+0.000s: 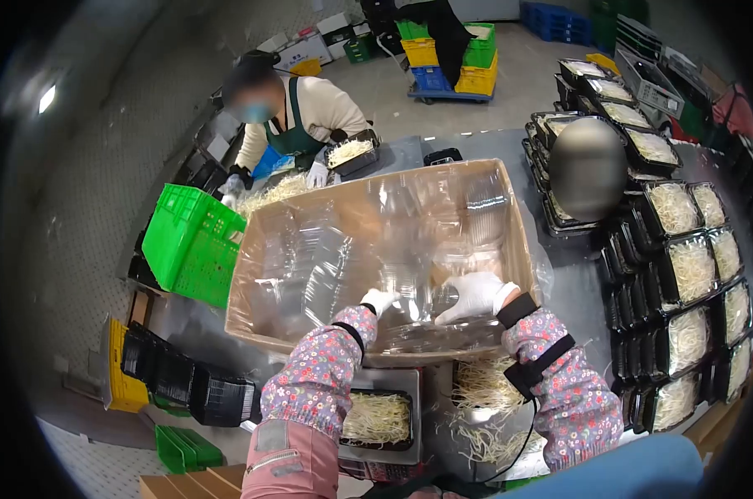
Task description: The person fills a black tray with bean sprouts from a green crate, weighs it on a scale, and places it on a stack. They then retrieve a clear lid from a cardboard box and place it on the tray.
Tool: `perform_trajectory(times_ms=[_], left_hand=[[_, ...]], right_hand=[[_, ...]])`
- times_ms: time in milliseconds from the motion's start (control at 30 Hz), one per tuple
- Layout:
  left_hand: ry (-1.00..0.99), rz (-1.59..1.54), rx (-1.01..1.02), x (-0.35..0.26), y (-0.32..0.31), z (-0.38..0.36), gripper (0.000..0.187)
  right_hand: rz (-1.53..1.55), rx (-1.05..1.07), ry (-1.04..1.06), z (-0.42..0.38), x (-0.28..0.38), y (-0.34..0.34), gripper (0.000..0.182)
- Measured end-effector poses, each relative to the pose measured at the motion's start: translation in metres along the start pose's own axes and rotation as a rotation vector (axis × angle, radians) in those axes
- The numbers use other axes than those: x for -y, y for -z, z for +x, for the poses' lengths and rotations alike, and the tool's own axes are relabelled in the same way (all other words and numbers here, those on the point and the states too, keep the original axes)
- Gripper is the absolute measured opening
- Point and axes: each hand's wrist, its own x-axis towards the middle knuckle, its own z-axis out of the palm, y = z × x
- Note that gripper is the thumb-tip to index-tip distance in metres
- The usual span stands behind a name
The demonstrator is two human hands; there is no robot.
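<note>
A large cardboard box (pixel 516 224) lined with clear film holds stacks of clear plastic lids (pixel 331 266). My left hand (pixel 381 300), in a white glove, reaches into the near side of the box, at the edge of a clear stack; its fingers are curled and partly hidden. To its right is my right hand (pixel 474 297), also gloved in white, its thumb and fingers spread over the clear plastic. In front of the box, a black tray of bean sprouts (pixel 376 418) rests on a scale (pixel 418 387). Loose sprouts (pixel 486 387) lie to its right.
Filled sprout trays (pixel 690 341) are stacked along the right. A green crate (pixel 177 241) stands left of the box, with black trays (pixel 164 366) below it. Across the table, a masked co-worker (pixel 297 116) holds a sprout tray (pixel 349 153). Behind are stacked crates (pixel 476 79).
</note>
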Motion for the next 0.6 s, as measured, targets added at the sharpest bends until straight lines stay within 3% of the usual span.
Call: perform_trajectory(times_ms=[100, 167, 300, 400, 467, 567, 600], left_hand=[[0.031, 0.075, -0.078, 0.010, -0.008, 0.009, 0.086], [-0.090, 0.150, 0.107, 0.016, -0.009, 0.018, 0.100], [0.074, -0.061, 0.097, -0.001, 0.005, -0.013, 0.098], [0.041, -0.331, 0.086, -0.013, 0.016, -0.047, 0.078], [-0.040, -0.500, 0.077, 0.004, 0.009, -0.011, 0.058], [0.009, -0.807, 0.076, -0.008, 0.019, -0.015, 0.061], [-0.021, -0.792, 0.001, -0.001, 0.018, -0.004, 0.040]], right_hand=[[0.021, 0.050, -0.005, 0.002, -0.002, -0.001, 0.097], [0.024, 0.072, -0.005, 0.004, 0.000, -0.001, 0.099], [0.059, 0.054, 0.006, 0.006, 0.001, -0.001, 0.101], [0.089, 0.070, 0.000, 0.007, 0.003, -0.002, 0.105], [0.101, 0.072, -0.013, 0.009, 0.003, -0.001, 0.108], [0.090, -0.017, 0.037, 0.021, -0.005, -0.010, 0.102], [0.086, -0.015, 0.035, 0.021, -0.004, -0.010, 0.102]])
